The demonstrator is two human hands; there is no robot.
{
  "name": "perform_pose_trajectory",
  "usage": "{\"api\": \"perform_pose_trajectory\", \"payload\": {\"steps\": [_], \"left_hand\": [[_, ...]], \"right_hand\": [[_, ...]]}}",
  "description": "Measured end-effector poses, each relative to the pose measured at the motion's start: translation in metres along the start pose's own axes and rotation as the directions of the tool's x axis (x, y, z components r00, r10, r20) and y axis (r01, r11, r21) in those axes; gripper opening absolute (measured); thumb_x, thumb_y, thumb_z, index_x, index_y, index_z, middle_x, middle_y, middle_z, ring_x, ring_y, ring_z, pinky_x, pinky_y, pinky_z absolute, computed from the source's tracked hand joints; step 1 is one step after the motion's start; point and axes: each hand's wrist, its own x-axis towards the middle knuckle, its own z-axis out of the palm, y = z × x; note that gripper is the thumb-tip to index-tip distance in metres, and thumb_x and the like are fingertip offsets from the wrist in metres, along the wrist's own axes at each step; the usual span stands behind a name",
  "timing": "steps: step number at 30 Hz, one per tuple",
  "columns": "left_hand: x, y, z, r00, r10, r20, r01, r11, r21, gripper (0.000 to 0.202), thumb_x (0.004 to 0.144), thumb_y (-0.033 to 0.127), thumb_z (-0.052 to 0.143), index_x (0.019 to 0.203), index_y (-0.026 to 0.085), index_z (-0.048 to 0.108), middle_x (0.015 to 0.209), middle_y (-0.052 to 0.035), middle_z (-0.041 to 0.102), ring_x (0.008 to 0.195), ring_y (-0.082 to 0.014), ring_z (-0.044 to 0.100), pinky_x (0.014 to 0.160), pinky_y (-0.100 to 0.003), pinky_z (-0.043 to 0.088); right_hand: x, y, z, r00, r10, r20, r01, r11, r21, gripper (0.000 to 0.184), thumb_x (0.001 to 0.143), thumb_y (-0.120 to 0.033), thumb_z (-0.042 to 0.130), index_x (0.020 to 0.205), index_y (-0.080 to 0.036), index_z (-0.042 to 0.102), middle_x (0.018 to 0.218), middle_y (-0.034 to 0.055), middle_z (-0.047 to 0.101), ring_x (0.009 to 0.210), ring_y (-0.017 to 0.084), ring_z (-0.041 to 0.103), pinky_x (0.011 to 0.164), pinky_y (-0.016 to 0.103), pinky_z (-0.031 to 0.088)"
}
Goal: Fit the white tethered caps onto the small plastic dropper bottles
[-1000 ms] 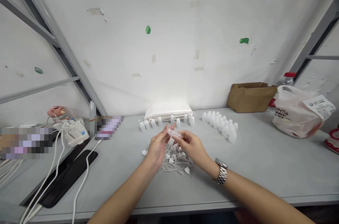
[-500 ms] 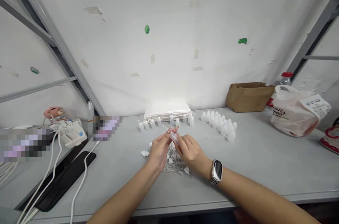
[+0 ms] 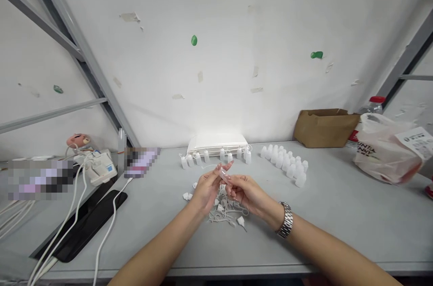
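- Head view: a small translucent bottle (image 3: 223,175) is held above the desk, tilted, between the two hands.
- Left hand (image 3: 206,190): thumb and fingertips are pinched together around the bottle's upper end; a thin white strap (image 3: 209,167) sticks out leftward from these fingers.
- Right hand (image 3: 246,190): thumb and forefinger are closed on the bottle's lower end, the other fingers curled loosely inward; a metal-banded watch (image 3: 286,219) circles the wrist.
- Below the hands lies a tangled heap of white caps and looped straps (image 3: 228,214), partly hidden by them; a few loose caps (image 3: 187,196) sit just left of it.
- Beyond the hands, a row of white-topped bottles (image 3: 206,157) stands upright in front of a flat white stack (image 3: 216,142) near the wall.
- Right of that row, a cluster of translucent bottles (image 3: 280,160) stands close together.
- Farther right are an open cardboard box (image 3: 323,130), a red-capped bottle (image 3: 376,106) and a printed plastic bag (image 3: 379,153).
- At far left, a black flat object (image 3: 89,229) lies near white cables, a white box-like device (image 3: 99,168) and a pink figure (image 3: 78,140).
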Motion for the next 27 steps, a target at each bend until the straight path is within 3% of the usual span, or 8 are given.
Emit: {"api": "perform_pose_trajectory", "payload": {"steps": [3,5,9,13,16,21,24,27], "left_hand": [[0.001,-0.001,0.0,0.993,0.084,-0.086,-0.084,0.996,0.004,0.022,0.066,0.035,0.066,0.075,0.015,0.07,0.109,-0.0105,0.063,0.117,-0.0269,0.043,0.099,-0.038,0.027],[0.0,-0.002,0.0,0.987,0.114,-0.112,-0.115,0.993,0.002,0.022,0.067,0.034,0.065,0.077,0.015,0.07,0.109,-0.0107,0.063,0.12,-0.0256,0.039,0.1,-0.036,0.025],[-0.003,-0.004,0.003,0.992,0.088,-0.092,-0.09,0.996,-0.026,0.024,0.068,0.033,0.064,0.083,0.016,0.07,0.112,-0.01,0.061,0.121,-0.0245,0.038,0.1,-0.036,0.026],[-0.006,-0.006,0.006,0.995,0.095,-0.04,-0.095,0.995,0.001,0.025,0.07,0.031,0.063,0.087,0.015,0.069,0.113,-0.0111,0.061,0.12,-0.0245,0.04,0.099,-0.036,0.028],[-0.007,-0.005,0.004,0.996,0.093,-0.012,-0.093,0.995,0.025,0.024,0.071,0.031,0.062,0.088,0.014,0.069,0.113,-0.011,0.06,0.119,-0.0238,0.041,0.097,-0.034,0.031],[-0.007,0.0,0.0,1.0,0.018,-0.002,-0.018,0.999,0.04,0.025,0.069,0.034,0.063,0.084,0.015,0.069,0.121,-0.0103,0.054,0.096,-0.0239,0.057,0.073,-0.032,0.045],[-0.007,0.003,-0.001,0.997,-0.048,0.053,0.047,0.999,0.025,0.025,0.07,0.034,0.061,0.085,0.015,0.068,0.122,-0.0103,0.054,0.093,-0.0239,0.058,0.067,-0.031,0.047],[-0.005,0.006,-0.003,0.991,-0.085,0.102,0.087,0.996,-0.013,0.023,0.072,0.031,0.059,0.084,0.014,0.067,0.116,-0.0111,0.059,0.109,-0.0241,0.05,0.086,-0.032,0.041]], "right_hand": [[-0.001,0.004,0.0,0.972,-0.166,-0.166,0.105,0.939,-0.326,0.027,0.074,-0.041,0.057,0.078,-0.014,0.058,0.063,0.0023,0.058,0.054,0.01,0.05,0.053,0.025,0.04],[-0.002,0.01,-0.001,0.888,-0.413,-0.2,0.209,0.751,-0.626,0.024,0.074,-0.035,0.059,0.088,-0.016,0.057,0.071,0.0038,0.06,0.062,0.014,0.053,0.059,0.028,0.043],[-0.003,0.023,-0.004,0.72,-0.693,0.046,0.329,0.282,-0.901,0.01,0.081,-0.025,0.049,0.084,-0.017,0.054,0.074,0.0057,0.058,0.067,0.016,0.053,0.062,0.03,0.044],[-0.002,0.03,-0.007,0.641,-0.752,0.155,0.343,0.1,-0.934,0.011,0.084,-0.022,0.044,0.081,-0.016,0.053,0.072,0.0069,0.056,0.067,0.017,0.051,0.061,0.03,0.043],[-0.003,0.027,-0.004,0.708,-0.704,0.046,0.345,0.29,-0.893,0.01,0.081,-0.024,0.049,0.079,-0.016,0.055,0.071,0.0054,0.056,0.066,0.016,0.051,0.062,0.03,0.042],[-0.002,0.014,0.003,0.953,-0.224,-0.204,0.131,0.912,-0.388,0.017,0.067,-0.03,0.065,0.069,-0.015,0.058,0.059,-0.0003,0.055,0.053,0.011,0.049,0.053,0.025,0.039],[0.0,0.009,0.002,0.999,-0.024,-0.021,0.024,1.0,0.007,0.018,0.064,-0.027,0.068,0.063,-0.012,0.059,0.058,0.0004,0.056,0.051,0.008,0.049,0.054,0.023,0.039],[0.0,0.005,-0.003,0.989,0.013,0.149,-0.047,0.973,0.225,0.014,0.068,-0.023,0.064,0.063,-0.01,0.06,0.059,0.0005,0.054,0.052,0.006,0.047,0.054,0.021,0.038]]}}
